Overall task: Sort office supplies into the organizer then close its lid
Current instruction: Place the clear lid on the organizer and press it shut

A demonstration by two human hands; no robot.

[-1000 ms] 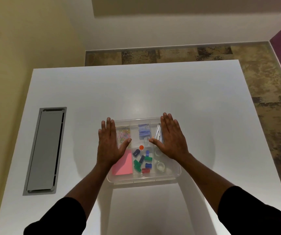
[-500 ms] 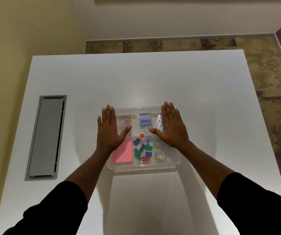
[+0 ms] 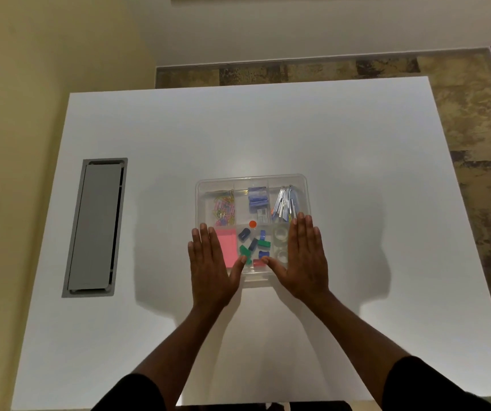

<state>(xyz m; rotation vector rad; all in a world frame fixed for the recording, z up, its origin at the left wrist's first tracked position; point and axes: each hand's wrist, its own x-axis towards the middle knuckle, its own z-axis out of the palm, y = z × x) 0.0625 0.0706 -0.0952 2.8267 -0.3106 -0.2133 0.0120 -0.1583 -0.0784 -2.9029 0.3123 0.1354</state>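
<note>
A clear plastic organizer [image 3: 252, 179] sits mid-table with its transparent lid lying over the compartments. Inside I see coloured paper clips [image 3: 224, 208], a blue staple box [image 3: 258, 196], silver clips [image 3: 285, 204], a pink sticky-note pad [image 3: 228, 244], several coloured binder clips [image 3: 253, 247] and tape rolls [image 3: 280, 235]. My left hand [image 3: 211, 266] lies flat, fingers apart, on the near left part of the lid. My right hand [image 3: 306, 258] lies flat on the near right part. Neither hand holds anything.
The white table [image 3: 357, 173] stretches around the box. A grey cable hatch [image 3: 95, 226] is set into the table at the left. Patterned floor lies beyond the far and right edges.
Both hands slid from the far half of the lid toward me, onto its near half. The box has stayed in place on the table.
</note>
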